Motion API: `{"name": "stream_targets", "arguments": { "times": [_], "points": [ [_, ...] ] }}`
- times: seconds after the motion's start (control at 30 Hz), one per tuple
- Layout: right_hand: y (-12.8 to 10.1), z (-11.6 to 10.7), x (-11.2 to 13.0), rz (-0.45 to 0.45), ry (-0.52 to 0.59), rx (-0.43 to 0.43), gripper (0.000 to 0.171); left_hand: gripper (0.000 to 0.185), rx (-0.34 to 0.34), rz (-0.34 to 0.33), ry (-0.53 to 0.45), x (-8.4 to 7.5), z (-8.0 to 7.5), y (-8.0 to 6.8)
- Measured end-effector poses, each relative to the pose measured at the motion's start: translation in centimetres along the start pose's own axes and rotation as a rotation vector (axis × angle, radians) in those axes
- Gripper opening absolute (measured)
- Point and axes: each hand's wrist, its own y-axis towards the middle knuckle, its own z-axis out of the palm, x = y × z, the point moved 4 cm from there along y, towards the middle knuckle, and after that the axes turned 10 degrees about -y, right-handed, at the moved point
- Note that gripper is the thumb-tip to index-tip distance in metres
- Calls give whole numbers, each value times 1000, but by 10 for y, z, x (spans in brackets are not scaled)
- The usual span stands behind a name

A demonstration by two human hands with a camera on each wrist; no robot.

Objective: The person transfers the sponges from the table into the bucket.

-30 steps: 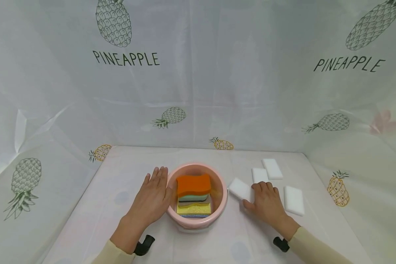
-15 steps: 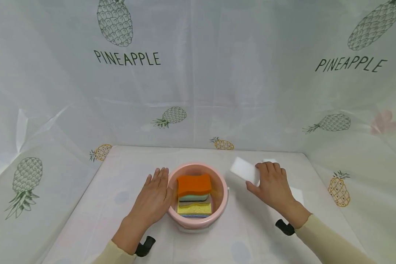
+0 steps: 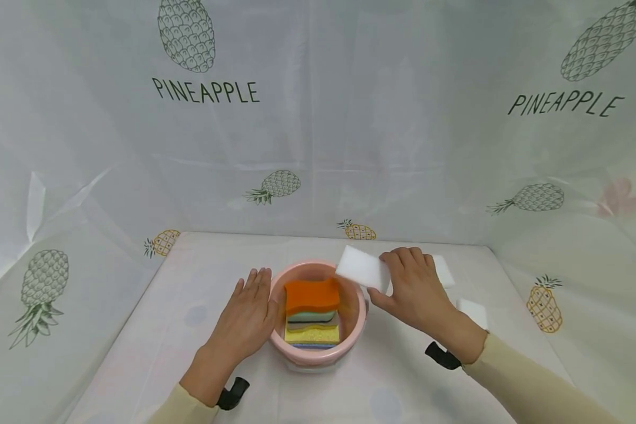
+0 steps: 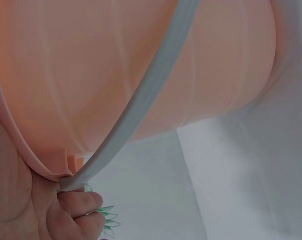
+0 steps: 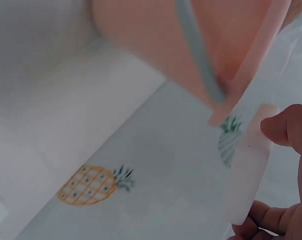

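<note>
A pink bucket (image 3: 356,321) stands in the middle of the table with a stack of sponges inside, an orange sponge (image 3: 311,296) on top. My left hand (image 3: 248,318) rests flat against the bucket's left side, fingers straight. The left wrist view shows the bucket wall (image 4: 90,80) and its grey handle (image 4: 140,100) close up. My right hand (image 3: 410,288) pinches a white sponge block (image 3: 363,268) in the air over the bucket's right rim. In the right wrist view the white block (image 5: 248,175) sits between thumb and fingers beside the bucket (image 5: 231,35).
Two more white blocks (image 3: 444,271) (image 3: 473,312) lie on the table right of the bucket, partly behind my right hand. Pineapple-print sheeting (image 3: 318,118) covers the table and walls on three sides.
My right hand lifted the white block off the table and carried it up and left, to above the bucket's right rim. The left hand stayed against the bucket.
</note>
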Motion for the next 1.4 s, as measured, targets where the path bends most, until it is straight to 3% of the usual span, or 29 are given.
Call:
{"name": "stream_targets", "arguments": {
  "times": [0.33, 0.57, 0.83, 1.07, 1.4],
  "points": [
    [7, -3, 52, -193, 48, 125, 55, 63, -4, 5, -5, 0, -1, -1],
    [7, 5, 76, -318, 59, 247, 49, 65, -6, 2, -2, 0, 0, 0],
    [12, 8, 86, -385, 56, 299, 41, 62, -33, 33, -28, 2, 0, -1],
    [17, 5, 87, -406, 74, 329, 41, 62, -24, 24, -38, 2, -1, -1],
    [19, 12, 89, -427, 120, 447, 45, 64, -5, -1, -45, 1, 0, 0]
  ]
}}
